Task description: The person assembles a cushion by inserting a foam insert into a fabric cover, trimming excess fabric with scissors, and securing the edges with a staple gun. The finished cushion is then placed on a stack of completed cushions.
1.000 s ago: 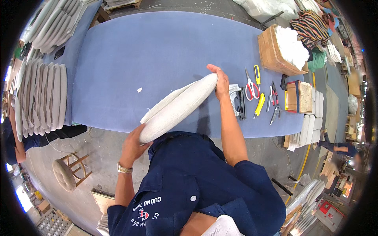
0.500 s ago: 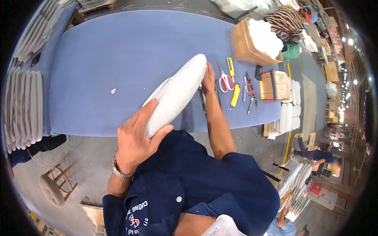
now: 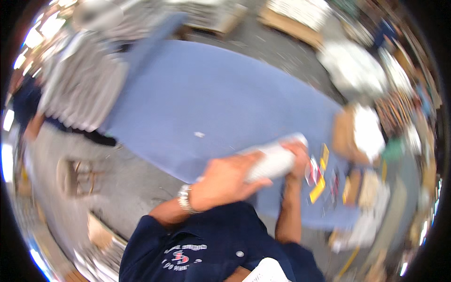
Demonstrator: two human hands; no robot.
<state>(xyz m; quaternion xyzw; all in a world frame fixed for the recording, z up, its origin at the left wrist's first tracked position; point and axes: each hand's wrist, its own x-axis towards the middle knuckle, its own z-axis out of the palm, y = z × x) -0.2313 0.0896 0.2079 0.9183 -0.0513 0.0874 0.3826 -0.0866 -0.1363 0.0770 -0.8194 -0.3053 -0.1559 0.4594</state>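
A light grey fabric-covered seat cushion (image 3: 273, 163) is held between my two hands over the near side of the blue padded table (image 3: 206, 98). My left hand (image 3: 228, 181), with a metal watch at its wrist, grips the cushion's left end, fingers on top and thumb along the near side. My right hand (image 3: 297, 159) is closed round the right end. Just right of that hand lie red-handled scissors (image 3: 312, 173), a yellow-handled screwdriver (image 3: 324, 155) and a yellow utility knife (image 3: 317, 190). Motion blurs the picture.
Stacked grey cushions (image 3: 87, 84) stand at the table's left end. A cardboard box (image 3: 344, 131) with white stuffing sits at the right, near red-handled pliers (image 3: 334, 184). A stool (image 3: 70, 177) stands on the floor at left. Part of another person (image 3: 28, 103) shows at far left.
My view has swung left, so the table appears turned and shifted right. The cushion is now tilted flatter, still in both hands. Another person has come into view at far left.
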